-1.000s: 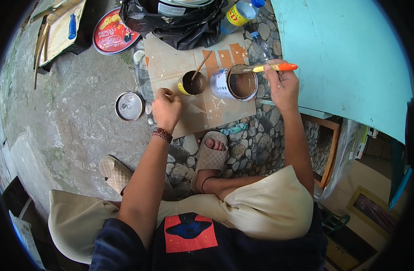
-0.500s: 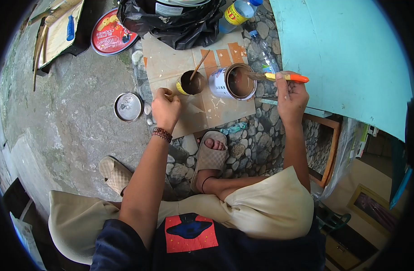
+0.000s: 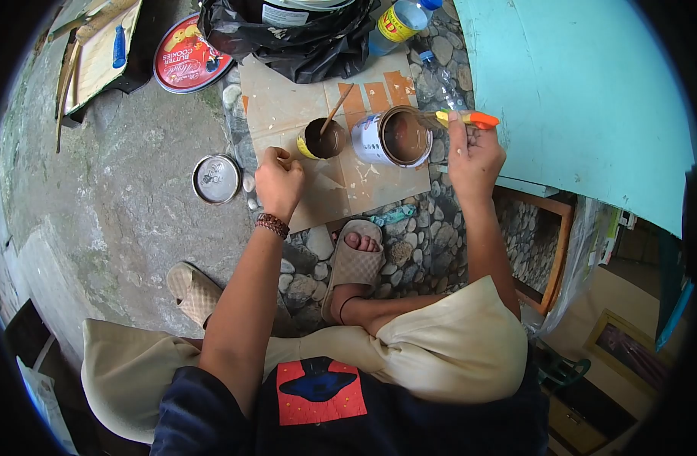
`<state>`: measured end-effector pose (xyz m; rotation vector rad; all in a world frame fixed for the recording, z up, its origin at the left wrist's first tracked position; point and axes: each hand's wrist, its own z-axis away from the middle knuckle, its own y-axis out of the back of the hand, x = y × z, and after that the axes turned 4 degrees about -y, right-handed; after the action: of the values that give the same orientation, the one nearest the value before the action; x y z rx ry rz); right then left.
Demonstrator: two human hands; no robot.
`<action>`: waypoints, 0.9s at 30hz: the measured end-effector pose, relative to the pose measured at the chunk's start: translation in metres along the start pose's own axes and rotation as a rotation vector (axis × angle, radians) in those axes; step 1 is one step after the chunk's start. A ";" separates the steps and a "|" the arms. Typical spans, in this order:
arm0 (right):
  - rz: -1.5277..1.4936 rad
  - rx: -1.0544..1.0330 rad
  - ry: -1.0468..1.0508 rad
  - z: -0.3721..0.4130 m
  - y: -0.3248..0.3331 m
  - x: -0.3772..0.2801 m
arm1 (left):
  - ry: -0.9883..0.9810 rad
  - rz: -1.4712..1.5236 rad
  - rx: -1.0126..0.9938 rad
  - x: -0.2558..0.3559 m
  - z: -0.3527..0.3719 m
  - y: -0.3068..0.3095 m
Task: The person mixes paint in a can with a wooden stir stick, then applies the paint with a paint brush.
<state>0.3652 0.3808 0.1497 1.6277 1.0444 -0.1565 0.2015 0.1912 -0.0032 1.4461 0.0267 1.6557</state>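
Where the right hand (image 3: 476,156) is: just right of the big can (image 3: 367,140), clamped on the brush (image 3: 481,120).
Brush: its orange-and-yellow handle points to the person's right, its bristles toward the can's rim; from here I cannot tell if they touch it.
Left hand (image 3: 281,182): well apart from the right one, over the left edge of the cardboard (image 3: 318,205), fingers curled in; whether they pinch anything I cannot tell.
Big can: on the cardboard between the hands, lidless, brown inside, with a pale printed label.
Small can (image 3: 307,144): just left of the big one, yellow on its side, a stick (image 3: 337,107) leaning out of it.
Lid (image 3: 216,179): on the concrete (image 3: 136,182), left of the cardboard.
Behind the cans: a black bag (image 3: 310,57) around a pale bucket, with a yellow-labelled bottle (image 3: 398,30) beside it.
Red tin (image 3: 189,61): left of the bag, with "butter cookies" printed on it.
Right side: a turquoise board (image 3: 576,99) beyond the pebbles (image 3: 459,258).
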 end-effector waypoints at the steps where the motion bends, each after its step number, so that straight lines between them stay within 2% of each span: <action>1: 0.001 0.000 0.000 0.000 -0.003 -0.002 | -0.002 0.005 0.003 -0.001 0.000 -0.001; 4: -0.065 -0.040 0.009 -0.001 -0.010 -0.004 | 0.001 0.003 0.001 -0.002 0.001 -0.001; 6: -0.131 -0.087 0.110 0.000 -0.015 -0.002 | 0.008 -0.003 -0.001 -0.001 0.000 0.000; 10: -0.119 -0.210 0.035 0.002 -0.008 -0.008 | 0.012 -0.009 0.003 0.000 -0.001 0.001; 12: -0.077 -0.234 0.172 0.002 -0.005 -0.007 | 0.011 -0.012 0.005 0.001 -0.001 0.002; 13: -0.078 -0.233 0.174 0.003 -0.003 -0.006 | 0.009 -0.011 0.006 0.002 -0.001 0.002; 15: -0.144 -0.307 0.080 0.007 0.002 -0.004 | 0.006 -0.009 0.006 0.003 -0.001 0.002; 22: -0.154 -0.378 0.143 0.008 0.018 -0.002 | -0.007 -0.006 0.007 0.003 0.000 -0.001; 27: -0.240 -0.478 0.008 0.009 0.028 0.001 | -0.008 -0.003 0.011 0.004 -0.001 -0.001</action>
<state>0.3892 0.3745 0.1661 1.0730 1.1772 -0.0527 0.2020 0.1947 -0.0008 1.4596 0.0333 1.6498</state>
